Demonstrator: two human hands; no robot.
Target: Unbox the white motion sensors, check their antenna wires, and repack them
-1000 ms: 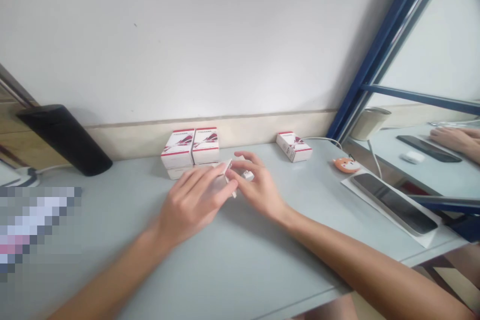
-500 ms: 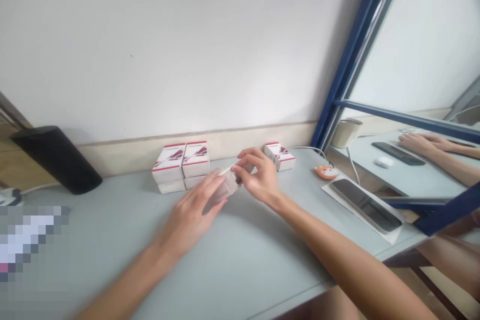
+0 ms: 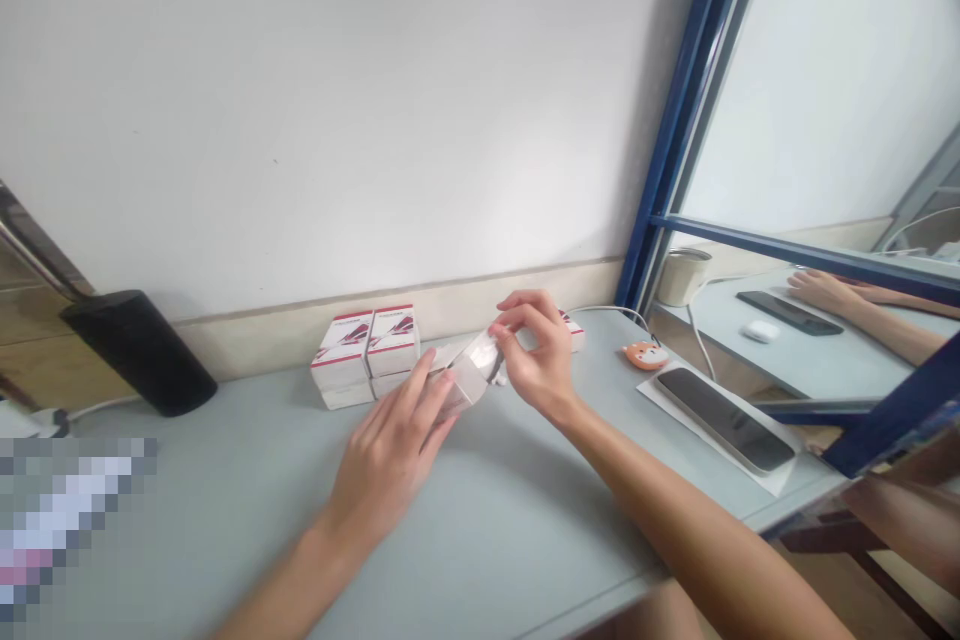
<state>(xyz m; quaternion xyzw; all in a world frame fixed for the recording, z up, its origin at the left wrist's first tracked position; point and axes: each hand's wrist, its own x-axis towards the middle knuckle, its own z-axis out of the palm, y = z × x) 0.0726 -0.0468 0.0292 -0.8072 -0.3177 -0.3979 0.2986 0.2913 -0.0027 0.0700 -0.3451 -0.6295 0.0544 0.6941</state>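
Observation:
My left hand (image 3: pixel 390 445) is closed around a small white cardboard box (image 3: pixel 466 385), tilted above the desk. The end facing right appears open. At that end my right hand (image 3: pixel 538 360) pinches a thin white piece (image 3: pixel 484 352) between thumb and forefinger; whether it is a flap or something from inside, I cannot tell. A small white bit (image 3: pixel 499 379) shows just below those fingers. To the left stand stacked white boxes with red and purple print (image 3: pixel 345 345), side by side near the wall. Another printed box (image 3: pixel 576 332) is mostly hidden behind my right hand.
A black cylinder (image 3: pixel 139 352) stands at the left of the grey desk (image 3: pixel 247 480). At the right lie an orange animal-face case (image 3: pixel 645 355) and a dark phone-like slab (image 3: pixel 724 418) on white paper. Beyond the blue frame (image 3: pixel 667 140), another person's hands (image 3: pixel 825 288) rest near a keyboard.
The box has turned so that its end faces more to the right. My right hand has moved slightly right, drawing at the white piece. The whole view has shifted a little.

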